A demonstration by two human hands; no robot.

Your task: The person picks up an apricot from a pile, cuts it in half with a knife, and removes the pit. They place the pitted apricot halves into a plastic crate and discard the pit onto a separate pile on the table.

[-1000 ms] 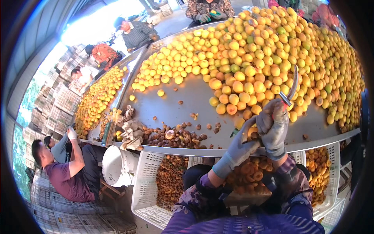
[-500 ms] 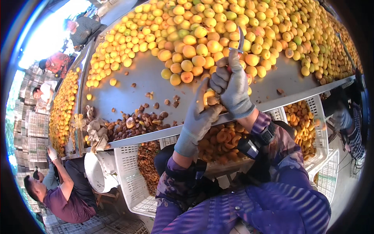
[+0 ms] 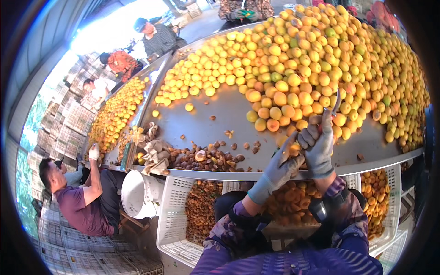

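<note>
Over the near edge of the metal table [image 3: 197,123], the left hand [image 3: 280,169] grips a fruit [image 3: 294,149] close beside the right hand [image 3: 320,153], clenched round a curved knife [image 3: 337,103] whose bare blade could nick the left hand if the fruit slipped mid-cut.

A grey metal tabletop [image 3: 197,127] is spanning the middle of the space. Beyond its far left corner, white daylight [image 3: 121,27] is pouring in — glaring, almost featureless. Stacked crates [image 3: 75,114] are standing to the tabletop's left, green foliage [image 3: 40,104] is showing past them, and a pale ribbed wall [image 3: 39,62] is rising farther left. Pale floor [image 3: 207,17] is showing beyond the tabletop; a wooden stool [image 3: 133,220] is standing off its near left corner.
</note>
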